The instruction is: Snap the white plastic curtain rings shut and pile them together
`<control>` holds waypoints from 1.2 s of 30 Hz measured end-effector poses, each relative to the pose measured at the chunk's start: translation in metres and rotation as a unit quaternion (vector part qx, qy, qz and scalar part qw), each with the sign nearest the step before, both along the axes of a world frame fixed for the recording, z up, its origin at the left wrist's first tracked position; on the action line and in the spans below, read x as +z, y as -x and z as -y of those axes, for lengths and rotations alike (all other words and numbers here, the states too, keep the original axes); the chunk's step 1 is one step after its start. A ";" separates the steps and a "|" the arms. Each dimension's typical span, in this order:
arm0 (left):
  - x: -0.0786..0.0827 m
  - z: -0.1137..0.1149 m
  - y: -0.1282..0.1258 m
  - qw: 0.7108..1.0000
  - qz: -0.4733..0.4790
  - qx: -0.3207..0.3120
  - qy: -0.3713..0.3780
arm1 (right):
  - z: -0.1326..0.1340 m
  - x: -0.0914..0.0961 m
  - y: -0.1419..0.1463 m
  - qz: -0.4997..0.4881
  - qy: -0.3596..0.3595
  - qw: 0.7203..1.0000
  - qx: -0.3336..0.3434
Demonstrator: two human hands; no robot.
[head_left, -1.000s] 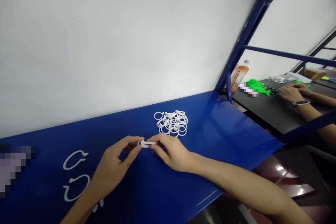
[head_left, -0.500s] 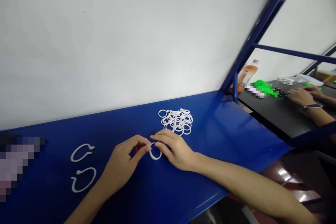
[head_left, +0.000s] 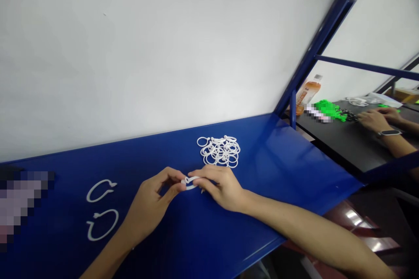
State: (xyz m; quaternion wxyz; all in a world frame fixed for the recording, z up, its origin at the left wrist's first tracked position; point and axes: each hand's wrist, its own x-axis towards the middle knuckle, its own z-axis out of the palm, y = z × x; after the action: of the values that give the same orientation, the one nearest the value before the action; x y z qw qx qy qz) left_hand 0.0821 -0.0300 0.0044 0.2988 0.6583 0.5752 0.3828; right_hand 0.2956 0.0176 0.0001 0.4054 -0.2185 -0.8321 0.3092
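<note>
My left hand [head_left: 149,209] and my right hand [head_left: 221,187] meet over the blue shelf [head_left: 278,161], and both pinch one small white plastic ring [head_left: 190,182] between thumb and fingertips. The ring is seen nearly edge-on. Just beyond my right hand lies a heap of several white rings [head_left: 220,151]. Two opened white rings lie apart at the left, one [head_left: 100,190] behind the other [head_left: 103,224].
A white wall rises behind the shelf. A blue upright post [head_left: 314,48] stands at the shelf's right end. Beyond it, another person's hands [head_left: 376,120] work on a dark table with green parts [head_left: 327,109] and an orange bottle [head_left: 307,89].
The ring hung down as a loop between my fingers half a second ago; now it is turned nearly edge-on and held higher. Both hands stayed in place.
</note>
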 end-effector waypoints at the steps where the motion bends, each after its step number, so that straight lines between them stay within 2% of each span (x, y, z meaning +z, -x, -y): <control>1: 0.000 0.000 -0.001 1.000 -0.003 0.001 -0.008 | 0.000 0.000 0.001 0.007 0.004 1.000 0.009; 5: -0.001 0.002 -0.007 0.999 -0.016 -0.006 -0.050 | 0.000 -0.002 0.001 0.052 -0.007 0.997 0.065; 12: -0.002 0.006 -0.015 0.993 -0.027 -0.055 -0.099 | 0.003 -0.004 -0.003 0.109 -0.105 0.984 0.089; 18: -0.007 0.004 -0.012 0.997 -0.024 0.000 -0.074 | 0.001 -0.009 0.003 0.134 -0.110 0.985 0.008; 26: -0.008 0.006 -0.016 0.998 -0.033 0.047 -0.019 | -0.010 -0.002 -0.003 0.089 -0.132 0.984 -0.078; 28: -0.012 0.004 -0.013 0.997 -0.046 0.051 -0.018 | -0.012 0.001 -0.005 0.068 -0.120 0.989 -0.057; 30: -0.018 0.002 -0.010 0.995 -0.082 0.038 -0.042 | -0.014 0.003 -0.006 0.065 -0.107 0.992 -0.008; 33: -0.026 0.000 -0.004 0.981 -0.154 0.012 -0.117 | -0.018 0.001 -0.008 0.092 -0.108 0.989 0.046; 36: -0.029 -0.001 -0.003 0.962 -0.202 -0.007 -0.183 | -0.019 -0.002 -0.008 0.124 -0.106 0.984 0.071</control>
State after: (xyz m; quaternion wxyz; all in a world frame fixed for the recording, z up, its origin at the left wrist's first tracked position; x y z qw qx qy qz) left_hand 0.0853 -0.0294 -0.0246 0.0532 0.7696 0.5388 0.3386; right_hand 0.3040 0.0362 -0.0021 0.2973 -0.1511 -0.9172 0.2179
